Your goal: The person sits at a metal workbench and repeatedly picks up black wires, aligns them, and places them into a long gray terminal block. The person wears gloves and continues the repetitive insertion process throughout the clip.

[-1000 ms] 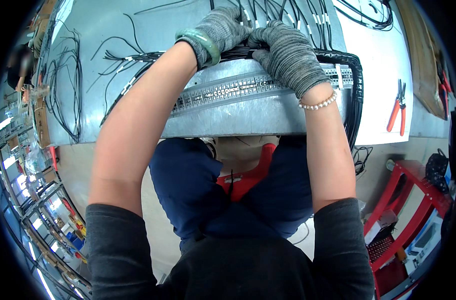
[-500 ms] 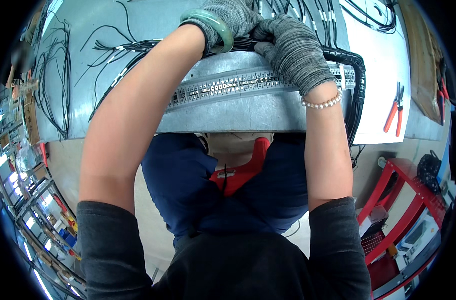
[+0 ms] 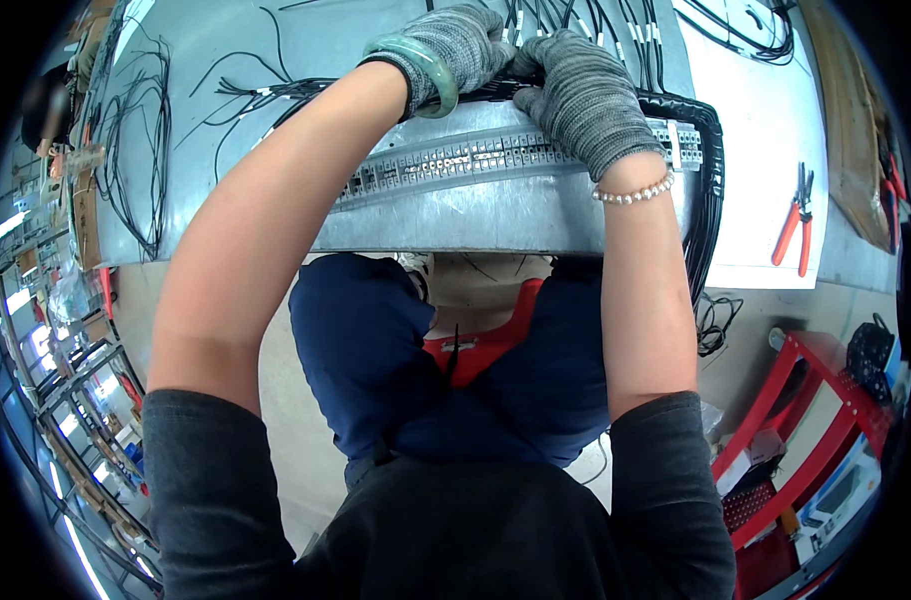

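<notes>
Your left hand (image 3: 455, 45) and right hand (image 3: 585, 95), both in grey knit gloves, squeeze the thick black bundle of wires (image 3: 675, 105), which lies just above the long grey row of terminal blocks (image 3: 455, 160) on the shiny metal panel (image 3: 495, 215)

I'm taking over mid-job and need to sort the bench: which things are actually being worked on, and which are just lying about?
In hand:
- left hand and right hand, both gloved, gripping the black cable bundle
- terminal strip just below it, on the metal panel

Lying about:
- red-handled pliers
- loose black wires
- red cart
</notes>
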Demonstrator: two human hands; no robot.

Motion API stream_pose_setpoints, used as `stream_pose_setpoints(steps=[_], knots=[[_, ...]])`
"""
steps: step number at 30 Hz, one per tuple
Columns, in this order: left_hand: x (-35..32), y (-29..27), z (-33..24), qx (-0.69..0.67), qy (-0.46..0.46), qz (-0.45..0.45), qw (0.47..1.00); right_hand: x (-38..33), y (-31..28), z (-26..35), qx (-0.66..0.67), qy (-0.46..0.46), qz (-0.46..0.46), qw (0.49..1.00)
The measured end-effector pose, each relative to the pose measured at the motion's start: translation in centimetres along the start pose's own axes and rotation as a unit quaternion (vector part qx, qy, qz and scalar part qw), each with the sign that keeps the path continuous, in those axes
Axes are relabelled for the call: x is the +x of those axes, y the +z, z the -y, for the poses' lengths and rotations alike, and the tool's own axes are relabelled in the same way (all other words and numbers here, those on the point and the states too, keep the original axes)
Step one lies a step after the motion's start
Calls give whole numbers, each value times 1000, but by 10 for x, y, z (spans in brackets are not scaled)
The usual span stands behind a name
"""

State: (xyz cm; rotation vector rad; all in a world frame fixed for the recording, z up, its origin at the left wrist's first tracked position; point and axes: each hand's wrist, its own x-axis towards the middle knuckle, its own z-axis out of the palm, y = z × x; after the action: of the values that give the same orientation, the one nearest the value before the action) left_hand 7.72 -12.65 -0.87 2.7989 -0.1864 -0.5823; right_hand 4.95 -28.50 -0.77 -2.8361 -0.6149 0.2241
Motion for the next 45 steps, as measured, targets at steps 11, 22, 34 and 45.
stream_pose_setpoints(steps=[11, 22, 34, 45], knots=[[1, -3, -5, -163, -74, -24, 984, -3, -1, -13, 99, -40, -2, 994], [2, -2, -4, -169, -10, -6, 986, -2, -6, -7, 106, 6, 16, 994], [4, -4, -17, -79, -65, -25, 994, -1, -17, -4, 117, 15, 86, 989], [4, -11, -3, -283, -87, 68, 953, -1, -22, -4, 132, 3, 103, 986]])
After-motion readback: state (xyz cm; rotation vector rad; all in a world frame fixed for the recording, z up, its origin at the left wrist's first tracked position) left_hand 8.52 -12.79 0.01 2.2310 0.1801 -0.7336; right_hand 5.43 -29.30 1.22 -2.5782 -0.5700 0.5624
